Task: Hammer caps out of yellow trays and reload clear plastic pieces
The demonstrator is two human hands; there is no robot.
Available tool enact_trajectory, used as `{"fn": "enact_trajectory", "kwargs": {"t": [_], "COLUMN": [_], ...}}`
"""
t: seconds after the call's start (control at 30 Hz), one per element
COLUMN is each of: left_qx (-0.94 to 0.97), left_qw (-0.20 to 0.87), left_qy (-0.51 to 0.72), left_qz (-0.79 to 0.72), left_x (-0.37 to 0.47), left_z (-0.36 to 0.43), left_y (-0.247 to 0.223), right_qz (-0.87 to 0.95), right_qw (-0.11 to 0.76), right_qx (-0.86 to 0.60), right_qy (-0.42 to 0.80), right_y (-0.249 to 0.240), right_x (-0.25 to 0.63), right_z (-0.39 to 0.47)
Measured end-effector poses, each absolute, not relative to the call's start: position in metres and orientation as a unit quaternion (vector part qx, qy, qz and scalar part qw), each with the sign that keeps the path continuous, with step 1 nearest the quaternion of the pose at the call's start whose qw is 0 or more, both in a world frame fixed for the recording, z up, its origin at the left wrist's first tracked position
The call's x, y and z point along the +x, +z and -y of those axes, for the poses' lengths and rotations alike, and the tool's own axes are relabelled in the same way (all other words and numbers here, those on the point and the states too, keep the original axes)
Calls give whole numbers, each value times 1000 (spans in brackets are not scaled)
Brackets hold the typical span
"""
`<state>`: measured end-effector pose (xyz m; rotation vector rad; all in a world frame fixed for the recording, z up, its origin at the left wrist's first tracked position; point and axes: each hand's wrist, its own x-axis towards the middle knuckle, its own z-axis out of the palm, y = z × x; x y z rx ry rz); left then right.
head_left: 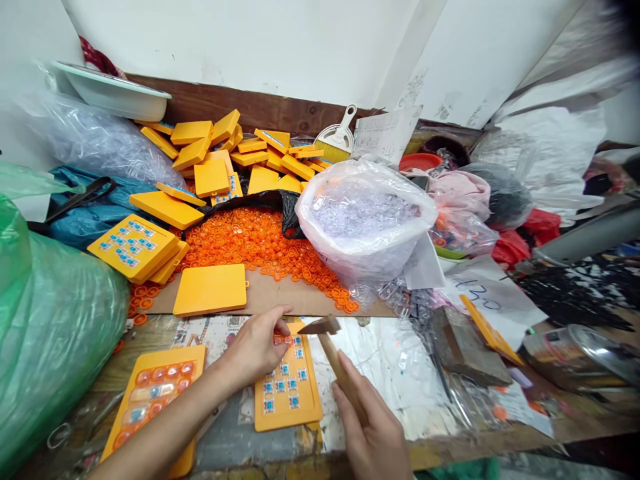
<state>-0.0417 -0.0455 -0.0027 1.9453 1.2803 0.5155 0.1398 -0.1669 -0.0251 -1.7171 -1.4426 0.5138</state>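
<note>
- In the head view, a rectangular yellow plastic panel with rounded corners (281, 400) lay on the worn wooden surface (113, 370), between the two hands.
- The panel was probably light and stiff, its smooth plastic perhaps a little slippery; the plain side rims looked the best hold, clear of the small parts, which might be fragile.
- The hammer with a wooden handle and dark metal head (334, 353) was likely head-heavy, best held low on the handle.
- The panel's face carried small blue squares with pale edges in uneven rows; small orange and clear pieces sat near its upper left.
- The left hand (260, 350) had its fingers curled over that upper-left part; whether they pinched a piece, one cannot tell.
- The right hand (373, 427) had its fingers wrapped around the handle, the hammer's head above the panel's upper right edge.
</note>
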Motion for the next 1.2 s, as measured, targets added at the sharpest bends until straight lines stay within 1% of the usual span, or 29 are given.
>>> {"fn": "enact_trajectory", "kwargs": {"t": [0.07, 0.17, 0.27, 0.33, 0.47, 0.63, 0.73, 0.83, 0.9, 0.97, 1.07, 1.1, 1.13, 1.2], "left_qx": [763, 770, 774, 775, 781, 795, 804, 806, 794, 776, 761, 760, 761, 767], "left_qw": [352, 293, 242, 237, 271, 321, 310, 293, 308, 328, 343, 348, 352, 347], "left_qy": [197, 200, 182, 161, 138, 158, 179, 193, 201, 215, 221, 219, 214, 208], "left_qz": [-504, -530, -557, -563, -545, -490, -474, -476, -483, -494, -504, -504, -502, -497], "left_x": [-40, -34, -24, -19, -17, -21, -21, -21, -20, -20, -22, -23, -25, -27], "left_z": [33, 2, -30, -44, -35, 25, 51, 57, 55, 55, 56, 55, 53, 41], "left_y": [-1, 1, -1, -5, -6, 6, 6, 0, -4, -6, -5, -3, -2, 2], "right_qz": [489, 382, 327, 313, 326, 384, 424, 482, 534, 597, 655, 651, 634, 571], "right_qw": [440, 470, 483, 484, 503, 487, 494, 516, 522, 486, 388, 371, 371, 404], "right_qx": [-708, -725, -719, -714, -712, -719, -707, -677, -651, -629, -634, -645, -659, -693], "right_qy": [256, 328, 379, 396, 366, 313, 278, 206, 137, 106, 139, 151, 159, 175], "right_y": [-29, -36, -40, -41, -42, -45, -36, -19, -8, -4, -11, -15, -20, -29], "right_x": [144, 149, 151, 151, 152, 148, 141, 137, 137, 140, 143, 144, 145, 146], "right_z": [166, 165, 163, 162, 162, 165, 167, 166, 165, 165, 168, 169, 170, 172]}}
